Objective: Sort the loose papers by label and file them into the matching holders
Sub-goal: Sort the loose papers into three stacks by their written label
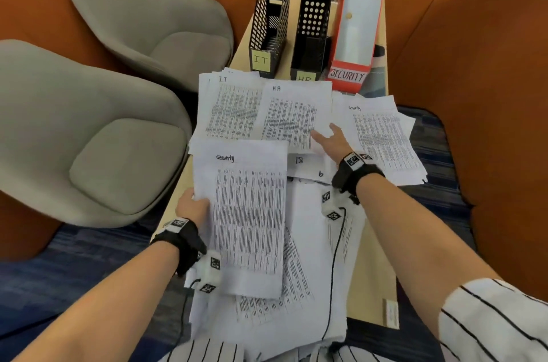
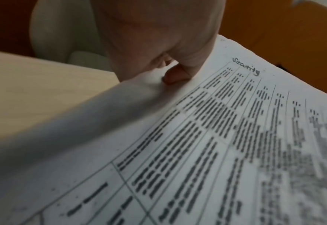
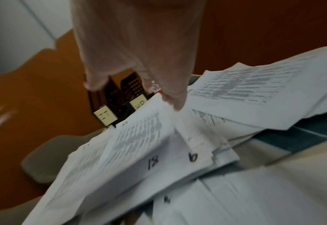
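Note:
My left hand (image 1: 194, 207) pinches the left edge of a printed sheet headed "Security" (image 1: 246, 213), its thumb (image 2: 175, 76) on top of the page (image 2: 216, 137). My right hand (image 1: 329, 139) hovers with fingers spread over the lower right corner of the sheet headed "HR" (image 1: 293, 118); its fingertips (image 3: 175, 100) sit just above that pile. An "IT" pile (image 1: 228, 106) lies left of it and a "Security" pile (image 1: 385, 139) right. Behind stand three holders: black mesh IT holder (image 1: 268, 14), black HR holder (image 1: 311, 35), red-and-white SECURITY holder (image 1: 355, 23).
More loose sheets (image 1: 311, 287) lie in a heap near me on the narrow wooden table (image 1: 373, 287). Two grey chairs (image 1: 98, 136) stand at the left. Orange partition walls (image 1: 474, 35) close in the back and right. Cables run from both wrist cameras.

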The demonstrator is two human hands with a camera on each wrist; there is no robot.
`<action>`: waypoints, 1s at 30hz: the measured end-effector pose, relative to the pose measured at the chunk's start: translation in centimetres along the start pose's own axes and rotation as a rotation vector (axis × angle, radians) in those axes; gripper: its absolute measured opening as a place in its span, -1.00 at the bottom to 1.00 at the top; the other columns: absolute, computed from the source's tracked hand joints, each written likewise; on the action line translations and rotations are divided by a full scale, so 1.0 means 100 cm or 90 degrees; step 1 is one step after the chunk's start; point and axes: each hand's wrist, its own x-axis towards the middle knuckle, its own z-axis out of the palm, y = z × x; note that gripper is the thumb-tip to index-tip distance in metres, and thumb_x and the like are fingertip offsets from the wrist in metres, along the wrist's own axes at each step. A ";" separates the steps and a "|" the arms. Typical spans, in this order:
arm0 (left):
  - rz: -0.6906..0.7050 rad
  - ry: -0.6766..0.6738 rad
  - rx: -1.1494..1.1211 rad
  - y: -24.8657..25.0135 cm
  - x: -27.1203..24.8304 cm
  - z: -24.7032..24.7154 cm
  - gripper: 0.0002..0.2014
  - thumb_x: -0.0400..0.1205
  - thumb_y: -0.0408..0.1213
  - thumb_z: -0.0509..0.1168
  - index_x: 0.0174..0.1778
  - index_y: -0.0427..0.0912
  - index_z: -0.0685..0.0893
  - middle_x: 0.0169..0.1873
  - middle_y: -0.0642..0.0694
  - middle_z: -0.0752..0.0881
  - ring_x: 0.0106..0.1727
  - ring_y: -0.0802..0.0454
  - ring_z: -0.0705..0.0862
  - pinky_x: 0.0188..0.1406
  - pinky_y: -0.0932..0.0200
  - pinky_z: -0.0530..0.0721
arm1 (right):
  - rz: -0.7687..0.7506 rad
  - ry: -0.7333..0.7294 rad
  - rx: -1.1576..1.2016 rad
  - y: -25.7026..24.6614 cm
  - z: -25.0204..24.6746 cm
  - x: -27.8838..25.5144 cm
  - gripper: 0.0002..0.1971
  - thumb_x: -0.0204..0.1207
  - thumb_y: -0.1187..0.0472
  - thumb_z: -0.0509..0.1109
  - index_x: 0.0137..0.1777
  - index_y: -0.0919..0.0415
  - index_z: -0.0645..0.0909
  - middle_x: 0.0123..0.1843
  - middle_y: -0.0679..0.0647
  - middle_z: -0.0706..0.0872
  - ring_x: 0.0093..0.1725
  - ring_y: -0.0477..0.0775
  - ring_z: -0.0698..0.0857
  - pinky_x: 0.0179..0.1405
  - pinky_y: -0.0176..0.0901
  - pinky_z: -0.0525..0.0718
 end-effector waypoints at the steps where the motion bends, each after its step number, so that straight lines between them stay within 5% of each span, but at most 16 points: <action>1: -0.007 0.020 -0.041 0.004 0.000 0.000 -0.67 0.47 -0.40 0.21 0.14 -0.41 0.62 -0.08 -0.24 0.65 -0.09 -0.07 0.58 -0.34 0.31 0.50 | -0.037 0.001 -0.012 -0.001 0.003 -0.013 -0.08 0.48 -0.28 0.37 0.69 0.08 0.03 0.70 0.12 0.15 0.66 0.15 0.21 0.63 0.11 0.20; 3: -0.020 0.069 -0.080 0.013 0.002 0.006 -0.70 0.52 -0.50 0.19 0.16 -0.40 0.62 -0.10 -0.21 0.65 -0.07 -0.12 0.63 -0.27 0.28 0.46 | -0.054 -0.118 0.063 0.004 0.011 -0.044 0.08 0.28 -0.51 0.32 0.70 0.01 0.03 0.70 0.04 0.15 0.66 0.12 0.22 0.60 0.12 0.20; 5: -0.016 0.085 -0.115 0.029 0.001 0.016 -0.69 0.51 -0.50 0.20 0.18 -0.32 0.59 -0.02 -0.25 0.70 0.04 -0.24 0.69 -0.13 0.19 0.47 | 0.046 -0.343 0.210 0.019 0.019 -0.067 0.27 -0.02 -0.61 0.39 0.68 -0.06 0.06 0.63 0.09 0.30 0.55 0.22 0.43 0.49 0.16 0.42; 7: -0.022 0.094 -0.130 0.049 -0.003 0.030 -0.64 0.53 -0.48 0.21 0.27 -0.31 0.52 0.12 -0.32 0.68 0.12 -0.26 0.68 -0.06 0.12 0.51 | 0.090 -0.481 0.280 0.036 0.019 -0.081 0.23 -0.01 -0.54 0.46 0.66 -0.05 0.13 0.56 0.10 0.42 0.45 0.25 0.55 0.33 0.18 0.59; 9: -0.030 0.092 -0.150 0.074 -0.008 0.047 -0.53 0.58 -0.42 0.20 0.46 -0.27 0.38 0.31 -0.30 0.59 0.27 -0.24 0.62 0.15 0.05 0.53 | 0.095 -0.510 0.346 0.050 0.013 -0.086 0.09 0.09 -0.43 0.53 0.61 0.02 0.30 0.51 0.10 0.53 0.43 0.20 0.59 0.33 0.17 0.61; 11: -0.039 0.085 -0.161 0.097 -0.013 0.062 -0.45 0.64 -0.38 0.17 0.58 -0.21 0.23 0.45 -0.27 0.46 0.37 -0.21 0.54 0.31 0.07 0.45 | 0.131 -0.476 0.425 0.061 0.001 -0.089 0.01 0.06 -0.29 0.65 0.52 0.08 0.43 0.45 0.15 0.59 0.47 0.27 0.54 0.35 0.25 0.59; 13: -0.065 0.072 -0.170 0.115 -0.014 0.072 -0.43 0.68 -0.35 0.12 0.63 -0.15 0.12 0.44 -0.29 0.45 0.22 -0.21 0.57 0.19 0.04 0.47 | 0.173 -0.426 0.491 0.075 -0.012 -0.089 -0.20 0.00 -0.06 0.77 0.27 0.14 0.61 0.37 0.20 0.60 0.49 0.39 0.47 0.34 0.43 0.52; 15: -0.076 0.045 -0.169 0.129 -0.017 0.082 -0.42 0.69 -0.36 0.07 0.64 -0.11 0.05 0.40 -0.29 0.45 0.10 -0.20 0.56 0.07 0.01 0.47 | 0.149 -0.383 0.500 0.088 -0.022 -0.093 -0.50 0.12 0.11 0.75 0.04 0.16 0.66 0.29 0.23 0.64 0.40 0.35 0.59 0.31 0.39 0.58; 17: 0.004 0.009 -0.134 0.141 -0.024 0.094 -0.50 0.66 -0.43 0.05 0.56 -0.19 0.20 0.32 -0.27 0.50 0.10 -0.19 0.57 0.04 0.05 0.50 | 0.143 -0.310 0.474 0.089 -0.024 -0.097 -0.63 0.29 0.13 0.66 0.05 0.18 0.66 0.18 0.19 0.71 0.16 0.19 0.73 0.06 0.05 0.74; 19: 0.117 -0.033 -0.118 0.146 -0.032 0.108 -0.63 0.61 -0.52 0.06 0.34 -0.23 0.37 0.06 -0.20 0.55 -0.03 -0.11 0.54 -0.06 0.13 0.50 | 0.170 -0.199 0.492 0.085 -0.020 -0.094 -0.69 0.47 0.17 0.52 0.14 0.31 0.65 0.12 0.20 0.73 -0.06 0.08 0.69 -0.29 -0.27 0.68; 21: 0.166 -0.140 -0.096 0.142 -0.039 0.121 -0.62 0.58 -0.53 0.12 0.32 -0.22 0.44 0.04 -0.11 0.57 0.02 -0.13 0.60 0.08 0.07 0.59 | 0.190 -0.058 0.488 0.084 -0.023 -0.088 -0.49 0.53 0.24 0.46 0.39 0.48 0.44 0.25 0.27 0.67 -0.03 0.11 0.69 -0.33 -0.26 0.67; 24: 0.146 -0.260 0.084 0.124 -0.033 0.123 -0.58 0.59 -0.37 0.29 0.39 -0.21 0.48 0.31 -0.26 0.59 0.30 -0.25 0.60 0.32 -0.08 0.58 | 0.196 0.137 0.421 0.100 -0.046 -0.065 -0.45 0.57 0.12 0.42 0.47 0.32 0.36 0.34 0.20 0.62 0.01 0.08 0.69 -0.12 -0.12 0.72; 26: 0.109 -0.261 0.284 0.099 -0.019 0.111 -0.46 0.60 -0.28 0.32 0.50 -0.27 0.36 0.43 -0.31 0.50 0.41 -0.27 0.51 0.41 -0.07 0.50 | 0.231 0.264 0.495 0.111 -0.071 -0.055 -0.58 0.51 -0.02 0.43 0.22 0.23 0.50 0.03 0.22 0.69 -0.29 0.05 0.63 -0.40 -0.16 0.68; 28: 0.029 -0.225 0.495 0.067 -0.003 0.088 -0.35 0.58 -0.19 0.32 0.54 -0.32 0.25 0.47 -0.34 0.43 0.47 -0.30 0.43 0.45 -0.08 0.46 | 0.302 0.293 0.437 0.133 -0.091 -0.039 -0.64 0.52 -0.09 0.37 0.05 0.21 0.54 -0.14 0.16 0.68 -0.44 0.03 0.56 -0.53 -0.20 0.56; 30: -0.054 -0.210 0.619 0.035 0.007 0.064 -0.24 0.52 -0.09 0.33 0.56 -0.31 0.16 0.48 -0.37 0.34 0.49 -0.35 0.38 0.44 -0.14 0.47 | 0.298 0.273 0.350 0.136 -0.107 -0.039 -0.71 0.63 -0.07 0.25 0.02 0.18 0.52 0.00 0.15 0.64 -0.36 0.00 0.60 -0.43 -0.22 0.60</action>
